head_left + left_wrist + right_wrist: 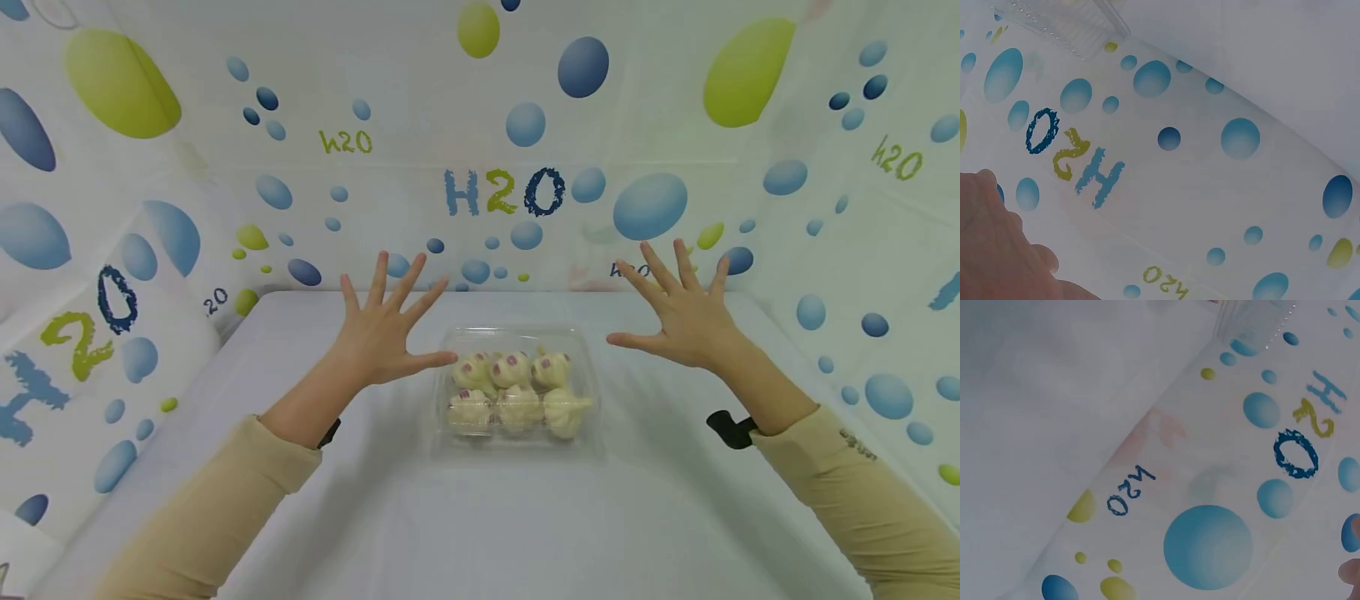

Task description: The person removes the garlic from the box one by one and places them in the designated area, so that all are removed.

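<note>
Both hands are raised with fingers spread and hold nothing. In the head view my left hand (382, 337) is up at the left, its thumb tip overlapping the left edge of a clear plastic clamshell box (517, 446). My right hand (686, 321) is up at the right, its thumb pointing towards the box from a short way off. Inside the lidded box sit two rows of cream-white garlic bulbs (517, 408), several with purplish marks. A corner of the box also shows at the top of both wrist views. The left wrist view catches part of the left hand (997, 250).
The box stands on a white-covered table (510, 525). Behind and at both sides hangs a white curtain (405, 200) printed with blue and green ovals and "H2O" lettering. A dark strap (731, 429) sits at the right wrist, by the beige sleeve (840, 483).
</note>
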Demonstrator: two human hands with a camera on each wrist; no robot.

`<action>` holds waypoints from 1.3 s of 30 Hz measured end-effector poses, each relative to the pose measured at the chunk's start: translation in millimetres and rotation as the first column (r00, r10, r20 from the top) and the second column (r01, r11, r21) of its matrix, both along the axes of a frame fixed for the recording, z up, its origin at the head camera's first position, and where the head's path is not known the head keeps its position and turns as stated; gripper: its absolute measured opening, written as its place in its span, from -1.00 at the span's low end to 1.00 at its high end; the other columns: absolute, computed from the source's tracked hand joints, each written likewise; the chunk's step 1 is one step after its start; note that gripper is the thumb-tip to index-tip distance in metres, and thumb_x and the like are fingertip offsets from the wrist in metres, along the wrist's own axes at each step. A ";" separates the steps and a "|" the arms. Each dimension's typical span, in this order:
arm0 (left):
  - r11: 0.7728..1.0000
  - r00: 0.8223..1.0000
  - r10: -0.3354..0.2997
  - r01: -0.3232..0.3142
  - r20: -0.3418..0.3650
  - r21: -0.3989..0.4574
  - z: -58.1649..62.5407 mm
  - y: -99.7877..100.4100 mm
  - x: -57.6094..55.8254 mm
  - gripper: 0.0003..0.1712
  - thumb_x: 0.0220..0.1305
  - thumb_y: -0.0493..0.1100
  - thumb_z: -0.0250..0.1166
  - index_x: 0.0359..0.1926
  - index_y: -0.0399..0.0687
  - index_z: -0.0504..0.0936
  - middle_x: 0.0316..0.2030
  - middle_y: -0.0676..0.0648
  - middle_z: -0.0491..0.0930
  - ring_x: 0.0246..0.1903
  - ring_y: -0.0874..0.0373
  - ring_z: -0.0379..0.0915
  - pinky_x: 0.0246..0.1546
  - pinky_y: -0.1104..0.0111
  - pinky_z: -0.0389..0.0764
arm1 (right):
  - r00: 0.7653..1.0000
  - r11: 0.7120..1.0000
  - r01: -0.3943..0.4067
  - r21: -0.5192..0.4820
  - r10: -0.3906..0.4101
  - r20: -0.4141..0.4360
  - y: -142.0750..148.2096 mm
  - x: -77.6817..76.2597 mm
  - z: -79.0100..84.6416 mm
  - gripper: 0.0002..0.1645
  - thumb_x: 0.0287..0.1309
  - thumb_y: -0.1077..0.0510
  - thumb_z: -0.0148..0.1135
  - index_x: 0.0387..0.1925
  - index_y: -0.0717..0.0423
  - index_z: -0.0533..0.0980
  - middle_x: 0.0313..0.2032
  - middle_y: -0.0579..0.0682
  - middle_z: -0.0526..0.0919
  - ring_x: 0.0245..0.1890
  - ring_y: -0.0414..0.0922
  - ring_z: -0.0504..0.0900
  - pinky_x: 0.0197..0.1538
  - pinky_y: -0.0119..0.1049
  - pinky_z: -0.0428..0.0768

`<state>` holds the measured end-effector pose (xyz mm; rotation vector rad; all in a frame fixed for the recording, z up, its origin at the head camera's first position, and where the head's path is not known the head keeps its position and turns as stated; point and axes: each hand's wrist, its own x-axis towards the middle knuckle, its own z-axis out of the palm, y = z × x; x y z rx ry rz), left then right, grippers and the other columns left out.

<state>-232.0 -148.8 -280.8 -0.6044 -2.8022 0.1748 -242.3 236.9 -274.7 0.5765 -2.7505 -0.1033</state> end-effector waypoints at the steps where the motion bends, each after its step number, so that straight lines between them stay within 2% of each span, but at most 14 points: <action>1: 1.000 1.000 -0.001 0.001 0.000 0.005 -1.5 -0.6 0.7 0.14 -0.12 0.67 -0.16 0.42 0.33 -0.24 0.40 0.04 -0.57 0.25 -0.14 -0.89 0.01 -0.37 -0.49 | 1.000 1.000 -0.001 -0.002 0.001 -0.002 0.2 0.0 -0.5 0.16 -0.11 -0.57 -0.01 0.42 -0.30 -0.25 0.42 0.01 -0.33 0.31 0.04 -0.64 0.02 0.28 -0.69; 8: 1.000 1.000 -0.002 0.003 -0.006 0.025 -8.9 -4.2 3.3 0.13 -0.11 0.66 -0.13 0.42 0.33 -0.19 0.40 0.04 -0.54 0.26 -0.13 -0.90 0.01 -0.36 -0.50 | 1.000 1.000 -0.002 -0.018 0.002 0.008 -2.3 1.7 -5.4 0.18 -0.14 -0.57 0.02 0.42 -0.26 -0.21 0.42 0.01 -0.34 0.32 0.04 -0.63 0.03 0.25 -0.69; 16: 1.000 1.000 -0.008 0.008 -0.020 0.015 -15.2 -4.5 8.7 0.12 -0.11 0.66 -0.13 0.42 0.33 -0.14 0.40 0.04 -0.55 0.30 -0.19 -0.78 0.02 -0.36 -0.48 | 1.000 1.000 -0.013 -0.019 0.014 0.013 -6.7 4.9 -12.3 0.18 -0.16 -0.56 0.05 0.42 -0.23 -0.14 0.42 0.05 -0.25 0.34 0.04 -0.58 0.06 0.40 -0.50; 23: 1.000 0.999 -0.023 0.023 -0.030 0.008 -21.9 -3.4 15.3 0.12 -0.11 0.66 -0.13 0.42 0.33 -0.15 0.41 0.03 -0.52 0.29 -0.12 -0.84 0.04 -0.38 -0.36 | 1.000 0.999 -0.032 -0.018 0.032 0.000 -7.8 6.5 -20.6 0.20 -0.18 -0.56 0.07 0.42 -0.21 -0.14 0.42 0.09 -0.24 0.34 0.04 -0.57 0.07 0.37 -0.53; 27: 1.000 0.999 -0.025 0.026 -0.029 0.012 -25.6 -2.5 18.9 0.13 -0.11 0.66 -0.11 0.42 0.32 -0.16 0.41 0.02 -0.51 0.32 -0.16 -0.75 0.04 -0.38 -0.34 | 0.999 0.998 -0.049 -0.042 0.049 -0.011 -8.2 8.2 -23.1 0.21 -0.19 -0.54 0.11 0.42 -0.20 -0.13 0.41 0.11 -0.21 0.35 0.03 -0.56 0.07 0.39 -0.49; 30: 0.999 0.999 -0.029 0.030 -0.030 0.029 -29.5 -2.1 20.7 0.14 -0.13 0.66 -0.09 0.42 0.32 -0.15 0.41 0.03 -0.49 0.32 -0.17 -0.72 0.04 -0.38 -0.35 | 0.998 0.997 -0.059 -0.048 0.058 -0.025 -8.8 9.9 -24.6 0.22 -0.20 -0.54 0.12 0.42 -0.22 -0.14 0.41 0.12 -0.19 0.35 0.04 -0.54 0.08 0.41 -0.46; 35: 0.997 0.999 -0.038 0.039 -0.023 0.063 -37.2 -1.7 24.1 0.15 -0.15 0.67 -0.08 0.42 0.33 -0.14 0.41 0.04 -0.50 0.30 -0.11 -0.80 0.04 -0.37 -0.39 | 0.996 0.995 -0.082 -0.058 0.080 -0.041 -9.9 13.0 -29.4 0.23 -0.21 -0.54 0.12 0.42 -0.26 -0.17 0.41 0.10 -0.19 0.36 0.06 -0.50 0.08 0.39 -0.46; 39: 0.995 0.999 -0.047 0.048 -0.015 0.089 -42.9 -0.3 28.2 0.16 -0.17 0.67 -0.07 0.42 0.34 -0.15 0.41 0.03 -0.50 0.30 -0.11 -0.80 0.04 -0.38 -0.35 | 0.992 0.990 -0.115 -0.083 0.111 -0.050 -9.7 14.8 -34.1 0.23 -0.22 -0.54 0.13 0.42 -0.23 -0.14 0.42 0.07 -0.22 0.37 0.07 -0.47 0.08 0.39 -0.46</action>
